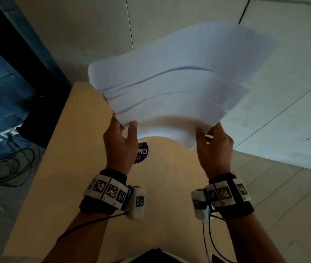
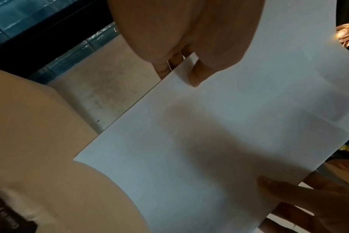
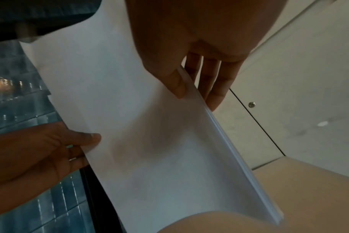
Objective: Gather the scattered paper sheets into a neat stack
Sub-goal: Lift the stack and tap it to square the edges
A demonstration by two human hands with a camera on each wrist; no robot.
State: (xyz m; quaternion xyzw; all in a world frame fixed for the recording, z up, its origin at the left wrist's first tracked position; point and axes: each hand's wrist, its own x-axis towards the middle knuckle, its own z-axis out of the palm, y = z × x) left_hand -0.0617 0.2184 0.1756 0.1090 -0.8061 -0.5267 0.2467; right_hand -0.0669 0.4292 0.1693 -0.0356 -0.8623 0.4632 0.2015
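A bundle of several white paper sheets (image 1: pixel 170 86) hangs in the air above the beige table (image 1: pixel 71 168), fanned and bowed, its edges uneven. My left hand (image 1: pixel 121 141) pinches the bundle's near left corner, thumb on top and fingers underneath. My right hand (image 1: pixel 214 147) pinches the near right corner the same way. In the left wrist view the paper sheets (image 2: pixel 219 134) fill the frame, with my left hand's thumb (image 2: pixel 197 75) pressed on them. In the right wrist view my right hand's thumb (image 3: pixel 177 85) lies on the paper sheets (image 3: pixel 149 141) and the layered edge shows.
A round dark purple sticker (image 1: pixel 141 152) lies on the table under the sheets. Black cables (image 1: pixel 4 164) trail on the floor at the left, beside a dark panel (image 1: pixel 27 63). A pale wall (image 1: pixel 189 16) stands beyond the table.
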